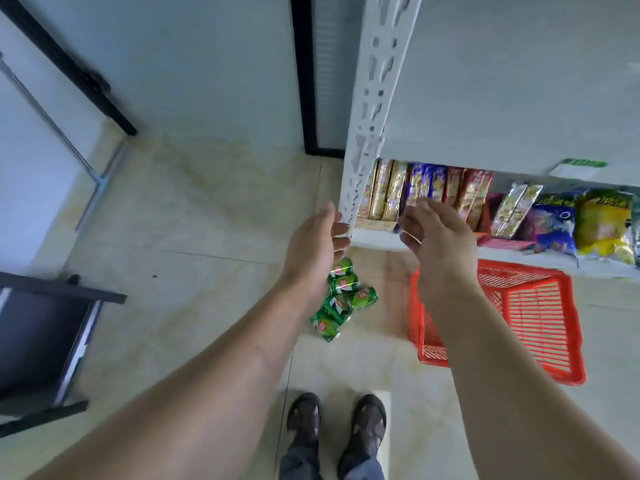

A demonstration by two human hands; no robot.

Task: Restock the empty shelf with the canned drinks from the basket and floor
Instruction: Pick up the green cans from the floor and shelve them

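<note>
Several green drink cans [341, 299] lie in a loose pile on the tiled floor beside the shelf's white upright post [372, 98]. A red plastic basket [540, 327] stands on the floor to their right; no cans show inside it. The bare grey top shelf [512, 81] fills the upper right. My left hand [317, 251] hangs open above the cans, fingers near the post. My right hand [438, 237] is open too, palm turned left, above the basket's near-left corner. Neither hand holds anything.
The lower shelf [519, 252] holds rows of biscuit packs [426, 188] and snack bags [602, 220]. A dark table or stand [48, 337] sits at the left. A black-framed glass door [311, 74] stands behind. My sandalled feet [337, 420] are on the floor below the cans.
</note>
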